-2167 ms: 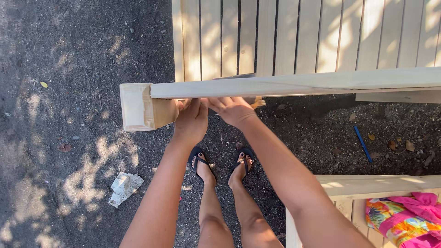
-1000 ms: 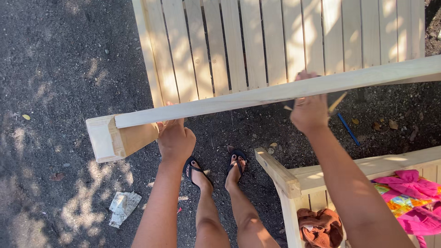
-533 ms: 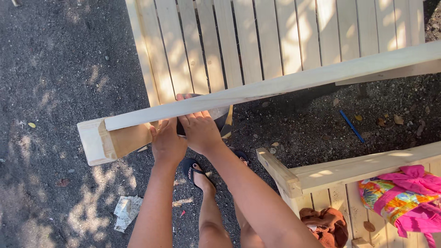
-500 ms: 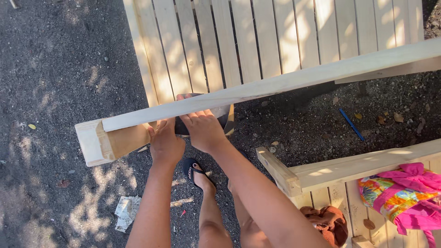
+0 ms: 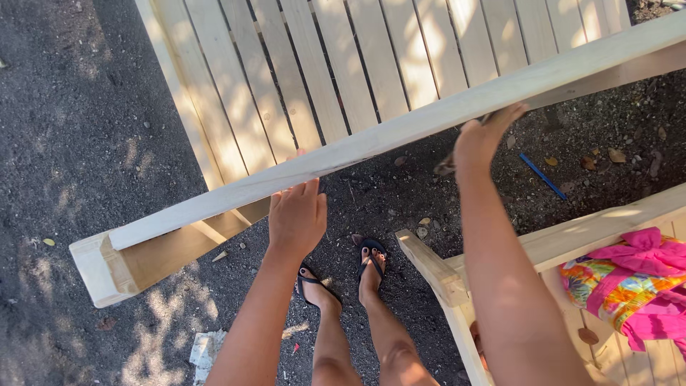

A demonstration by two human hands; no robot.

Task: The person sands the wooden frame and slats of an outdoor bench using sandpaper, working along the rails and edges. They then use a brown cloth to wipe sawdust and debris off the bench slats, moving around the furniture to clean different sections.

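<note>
A long pale wooden rail (image 5: 400,132) runs across the view from 8 o'clock up to 2 o'clock, its boxed end toward 8 o'clock. The left hand (image 5: 296,218) lies flat against the rail's near edge, fingers spread upward and touching the wood, not wrapped round it. The right hand (image 5: 482,139), toward 1 o'clock, grips the same edge from below, fingers curled over it. Behind the rail lies a slatted wooden panel (image 5: 343,64) on dark gravel. At 4 o'clock a wooden crate (image 5: 457,286) holds bright pink and patterned cloth (image 5: 629,282). A blue pen-like stick (image 5: 542,175) lies on the ground at 2 o'clock. Feet in black sandals (image 5: 371,261) stand at 6 o'clock.
</note>
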